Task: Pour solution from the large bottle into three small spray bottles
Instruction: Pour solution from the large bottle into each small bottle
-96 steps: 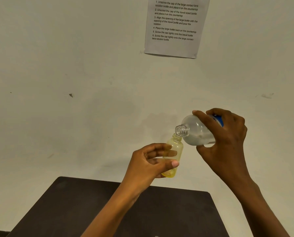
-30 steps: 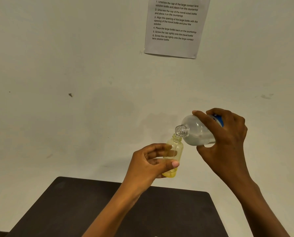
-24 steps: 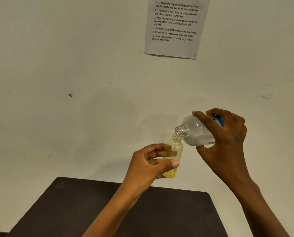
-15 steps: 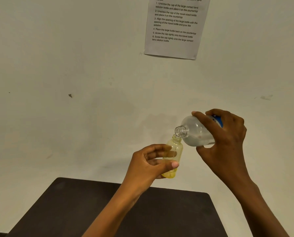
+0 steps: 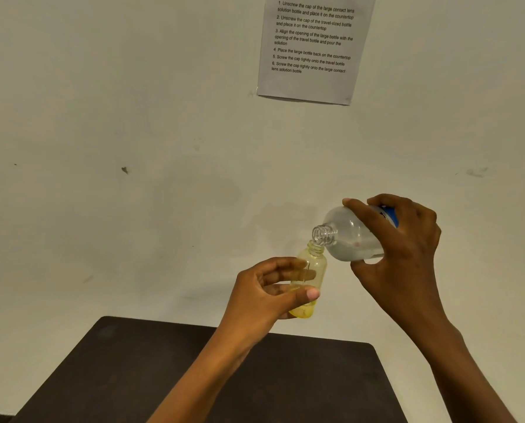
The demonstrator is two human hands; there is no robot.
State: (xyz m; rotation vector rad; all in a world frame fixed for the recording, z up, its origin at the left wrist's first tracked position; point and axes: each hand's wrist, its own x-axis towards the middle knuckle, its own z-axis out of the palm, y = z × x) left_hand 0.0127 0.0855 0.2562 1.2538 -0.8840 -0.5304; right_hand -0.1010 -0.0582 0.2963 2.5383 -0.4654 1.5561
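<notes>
stage: filling one small spray bottle (image 5: 311, 270), seemingly barely filled | left hand (image 5: 267, 297) curled round it above the surface (image 5: 163, 377) | right hand (image 5: 407, 257) grips tilted large bottle (image 5: 349, 236), neck over its mouth | other two bottles out of view, capping left

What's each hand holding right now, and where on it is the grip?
The left hand grips the small yellow bottle around its lower body. The right hand grips the tilted large clear bottle around its body.
</notes>
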